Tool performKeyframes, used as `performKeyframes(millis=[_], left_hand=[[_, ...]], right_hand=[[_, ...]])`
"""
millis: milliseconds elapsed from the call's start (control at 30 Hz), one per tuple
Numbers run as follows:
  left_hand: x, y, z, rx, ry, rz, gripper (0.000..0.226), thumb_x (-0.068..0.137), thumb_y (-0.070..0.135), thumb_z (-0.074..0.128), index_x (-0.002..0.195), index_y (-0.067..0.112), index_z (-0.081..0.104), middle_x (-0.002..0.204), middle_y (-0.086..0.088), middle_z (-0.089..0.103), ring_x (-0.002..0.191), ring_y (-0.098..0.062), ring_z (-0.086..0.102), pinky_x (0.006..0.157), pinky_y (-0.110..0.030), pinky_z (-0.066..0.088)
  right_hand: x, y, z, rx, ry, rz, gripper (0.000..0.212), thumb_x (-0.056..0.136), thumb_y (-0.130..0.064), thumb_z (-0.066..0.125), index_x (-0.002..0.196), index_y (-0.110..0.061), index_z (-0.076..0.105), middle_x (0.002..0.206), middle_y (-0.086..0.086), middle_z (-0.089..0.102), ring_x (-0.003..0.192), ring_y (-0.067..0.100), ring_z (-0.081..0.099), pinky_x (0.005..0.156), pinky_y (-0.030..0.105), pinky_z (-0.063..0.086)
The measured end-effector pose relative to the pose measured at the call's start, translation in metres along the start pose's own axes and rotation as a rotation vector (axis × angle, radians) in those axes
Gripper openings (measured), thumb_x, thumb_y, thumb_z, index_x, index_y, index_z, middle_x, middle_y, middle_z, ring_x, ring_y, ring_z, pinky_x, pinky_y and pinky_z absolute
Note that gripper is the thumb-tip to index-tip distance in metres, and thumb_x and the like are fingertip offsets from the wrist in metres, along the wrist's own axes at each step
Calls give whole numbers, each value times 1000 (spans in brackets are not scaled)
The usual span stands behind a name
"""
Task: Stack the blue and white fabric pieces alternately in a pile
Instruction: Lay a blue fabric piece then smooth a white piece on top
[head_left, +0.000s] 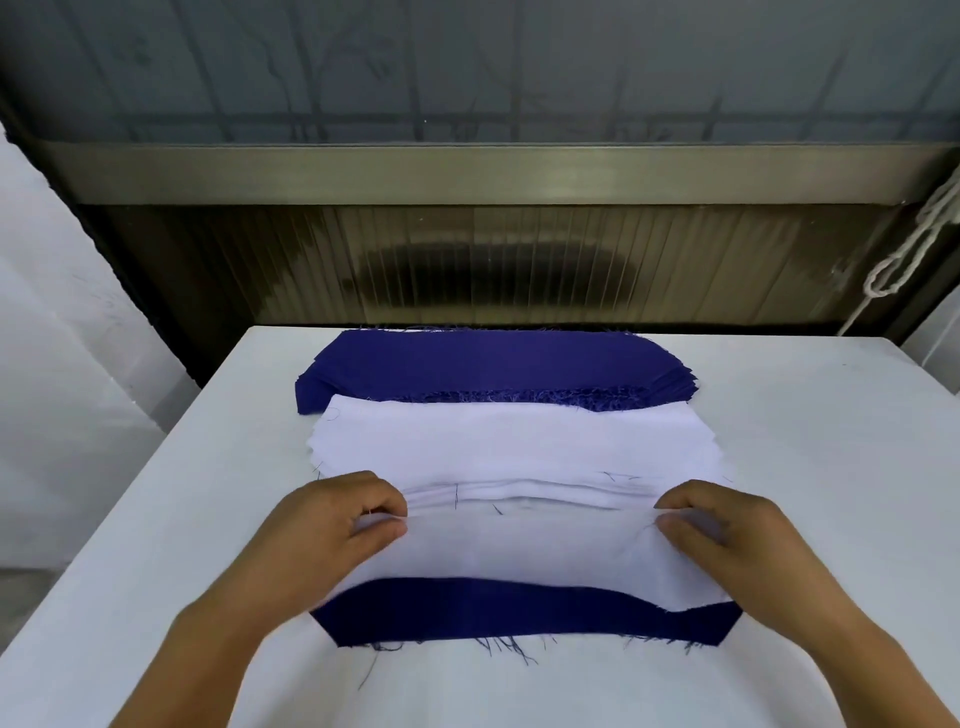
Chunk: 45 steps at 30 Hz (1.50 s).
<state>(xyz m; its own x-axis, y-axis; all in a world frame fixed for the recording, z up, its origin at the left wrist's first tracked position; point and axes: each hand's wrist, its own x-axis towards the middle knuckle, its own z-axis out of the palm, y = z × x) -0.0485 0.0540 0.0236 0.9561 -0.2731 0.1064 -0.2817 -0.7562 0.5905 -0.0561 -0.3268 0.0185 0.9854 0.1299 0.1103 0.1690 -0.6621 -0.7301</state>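
A stack of blue fabric pieces (488, 364) lies at the far side of the white table (805, 467). In front of it sits a stack of white fabric pieces (514, 447). Nearest me, a single blue piece (519, 613) lies flat with frayed threads along its near edge. A white piece (524, 551) is stretched over it, covering its far part. My left hand (332, 525) pinches the white piece's left end between thumb and fingers. My right hand (727, 535) pinches its right end the same way.
A dark ribbed panel and a metal sill (478, 171) rise behind the table's far edge. A white knotted rope (904, 260) hangs at the right. Pale wall or sheet surfaces (62, 415) flank the table on the left.
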Motion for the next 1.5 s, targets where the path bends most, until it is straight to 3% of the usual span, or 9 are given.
performKeyframes(millis=[133,233,333,467,633,1033,1200,1367,1500], left_hand=[[11,3,-9,8,-10,-59,20,89,20,67,80,38,63,92,23,65,87,-2,62,77,-26,53],[10,8,-11,159,207,71,20,91,20,63,82,38,59,88,22,60,81,-4,59,67,-17,48],[-1,11,-8,228,375,213,11,91,23,55,89,29,63,90,22,59,82,-2,55,72,-13,43],[-26,-2,21,300,271,347,24,84,15,46,87,19,70,93,11,63,85,-5,52,80,-20,39],[-44,-19,58,268,214,271,27,84,17,45,87,20,71,97,12,62,90,-3,52,80,-19,40],[-44,-24,66,263,297,236,21,74,12,42,71,20,61,78,15,59,69,-7,52,67,-22,40],[-44,-26,65,288,264,290,27,71,9,41,76,19,65,81,10,58,74,-9,48,70,-23,38],[-45,-22,63,230,200,240,18,73,18,50,77,22,67,86,14,56,71,-11,55,71,-23,40],[-45,-22,61,175,211,228,22,89,42,54,77,27,64,87,21,55,76,-3,52,72,-20,39]], right_hand=[[17,-6,-7,-84,-2,37,25,92,-12,60,79,-33,63,78,-21,64,71,0,56,63,9,42],[17,-11,-3,-129,252,-105,22,92,-9,58,88,-31,63,92,-26,64,87,-5,57,71,2,39],[4,-2,3,-249,434,-330,19,93,-13,50,94,-18,68,103,-17,63,97,-1,55,80,4,37],[-22,30,18,-408,354,-479,31,86,-11,42,86,-7,73,103,0,68,103,15,56,98,22,36],[-37,54,28,-417,201,-443,31,83,-12,43,82,-11,74,102,-3,68,100,9,56,95,17,36],[-37,58,32,-399,200,-397,32,85,-15,42,81,-14,74,98,-7,69,97,5,56,93,12,37],[-38,55,32,-405,202,-449,48,101,-29,34,84,-14,76,103,-6,70,100,6,56,93,14,37],[-42,46,27,-357,137,-373,30,84,-39,54,88,-19,77,110,-11,68,102,3,59,92,14,40],[-42,44,26,-360,162,-342,37,92,-44,45,85,-24,75,109,-17,67,102,-2,57,92,9,37]])
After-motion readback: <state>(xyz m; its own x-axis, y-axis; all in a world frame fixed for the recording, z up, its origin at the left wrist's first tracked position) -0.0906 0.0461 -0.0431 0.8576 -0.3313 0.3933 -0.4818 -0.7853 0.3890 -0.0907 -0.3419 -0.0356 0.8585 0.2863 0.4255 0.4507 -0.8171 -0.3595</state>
